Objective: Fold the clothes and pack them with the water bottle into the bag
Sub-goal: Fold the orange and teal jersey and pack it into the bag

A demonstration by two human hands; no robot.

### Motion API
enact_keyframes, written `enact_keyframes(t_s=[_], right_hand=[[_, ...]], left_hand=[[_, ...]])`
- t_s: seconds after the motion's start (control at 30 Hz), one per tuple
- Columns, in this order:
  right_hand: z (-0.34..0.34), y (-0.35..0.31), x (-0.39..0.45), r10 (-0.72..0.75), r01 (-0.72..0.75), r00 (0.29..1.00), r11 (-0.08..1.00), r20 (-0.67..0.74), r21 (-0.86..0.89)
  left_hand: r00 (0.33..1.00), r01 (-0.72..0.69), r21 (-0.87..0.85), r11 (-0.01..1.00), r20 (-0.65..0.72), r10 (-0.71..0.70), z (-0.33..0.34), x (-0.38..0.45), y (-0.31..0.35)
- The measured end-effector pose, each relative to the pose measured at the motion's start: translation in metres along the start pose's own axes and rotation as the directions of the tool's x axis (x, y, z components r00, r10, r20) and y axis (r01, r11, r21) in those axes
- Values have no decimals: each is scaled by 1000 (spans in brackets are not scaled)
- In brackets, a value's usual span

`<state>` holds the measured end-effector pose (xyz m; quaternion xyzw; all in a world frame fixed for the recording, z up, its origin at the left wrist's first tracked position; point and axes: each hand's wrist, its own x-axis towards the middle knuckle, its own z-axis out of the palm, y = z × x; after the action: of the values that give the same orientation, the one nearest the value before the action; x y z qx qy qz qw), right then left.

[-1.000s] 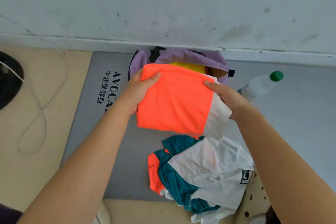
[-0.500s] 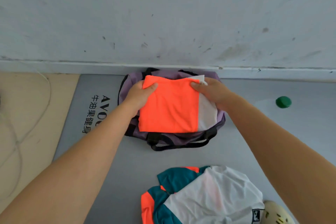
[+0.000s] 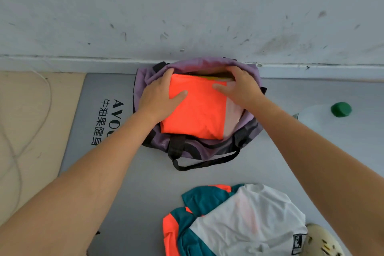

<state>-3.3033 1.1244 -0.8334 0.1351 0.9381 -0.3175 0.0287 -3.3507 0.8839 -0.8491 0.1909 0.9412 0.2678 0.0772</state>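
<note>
A folded orange and white garment [image 3: 197, 112] lies in the open mouth of the purple bag [image 3: 143, 81], which sits on the grey mat against the wall. My left hand [image 3: 160, 97] grips the garment's left edge, thumb on top. My right hand [image 3: 239, 87] holds its upper right corner, fingers reaching into the bag. Something yellow [image 3: 209, 78] shows inside the bag behind the garment. An unfolded teal, orange and white garment [image 3: 234, 220] lies crumpled on the mat near me. The clear water bottle [image 3: 313, 115] with a green cap lies on the mat to the right.
The grey mat [image 3: 99, 110] carries black lettering at its left. A thin white cord [image 3: 46, 97] loops over the beige floor on the left. A cream perforated shoe [image 3: 322, 241] shows at the bottom right. The scuffed wall [image 3: 187, 10] stands directly behind the bag.
Both hands carried the folded orange garment away from me and lowered it into the bag's mouth. My view shifted forward, so the whole bag and its black straps now show.
</note>
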Motion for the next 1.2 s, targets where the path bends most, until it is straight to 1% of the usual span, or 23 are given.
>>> enact_keyframes(t_s=[0.07,0.13,0.17,0.2,0.23,0.3,0.33,0.4,0.47,0.53,0.57,0.63,0.67,0.73,0.8,0.87,0.93,0.97,1.0,1.03,1.07,1.1,1.2], right_hand=[[-8,-4,-3,-42,39,999,995,-30,-91],[-13,-6,-16,-93,79,992,984,-84,-158],[-15,-7,-26,-114,94,988,980,-104,-177],[-15,-6,-37,-116,95,988,976,-100,-194],[-13,-5,-50,-94,78,994,973,-63,-217],[-6,-3,-74,-6,35,996,947,90,-318],[-2,-4,-84,7,59,986,920,167,-387],[8,-5,-96,-32,168,964,843,264,-510],[15,-5,-102,-55,246,948,750,313,-614],[15,-3,-105,32,240,934,684,357,-689],[14,-2,-107,95,217,922,676,376,-704],[8,-1,-109,156,174,902,721,402,-671],[4,-1,-109,141,165,902,760,408,-628],[-5,-5,-111,42,181,919,840,393,-512],[-15,-9,-115,-86,221,935,900,345,-376],[-23,-12,-120,-170,231,948,949,268,-214],[-28,-16,-125,-162,174,963,984,214,-38],[-29,-18,-126,-144,143,967,990,208,23],[-30,-19,-127,-136,127,970,990,203,54],[-30,-19,-126,-135,125,972,990,191,64],[-30,-19,-126,-135,125,975,990,175,67],[-30,-18,-125,-135,125,978,990,159,67],[-30,-9,-123,-103,94,985,993,142,65]], left_hand=[[997,-62,104,993,-48,67,-10,0,6],[991,-85,200,976,-85,104,-20,-3,11],[988,-102,264,959,-88,129,-24,-6,13],[985,-139,321,937,-57,165,-26,-13,14],[978,-200,342,918,11,209,-26,-22,16],[940,-326,290,900,201,275,-18,-43,19],[914,-372,269,888,272,301,-12,-53,21],[887,-427,306,851,325,328,0,-65,21],[887,-414,366,833,369,279,11,-71,18],[880,-370,393,842,439,182,19,-76,13],[875,-342,387,856,463,140,23,-78,10],[869,-298,362,883,486,93,28,-80,6],[870,-275,345,897,487,79,29,-80,6],[874,-202,303,931,485,31,29,-77,9],[878,-131,260,957,478,-10,26,-72,18],[884,-123,210,970,467,11,21,-70,35],[880,-180,61,982,456,133,17,-70,59],[873,-194,-60,979,445,200,17,-72,71],[874,-171,-182,968,427,234,16,-75,82],[883,-116,-271,956,412,224,17,-76,90],[896,-56,-314,948,402,186,20,-74,92],[905,-33,-301,953,396,156,20,-72,90],[925,-59,-120,991,367,100,8,-65,67]])
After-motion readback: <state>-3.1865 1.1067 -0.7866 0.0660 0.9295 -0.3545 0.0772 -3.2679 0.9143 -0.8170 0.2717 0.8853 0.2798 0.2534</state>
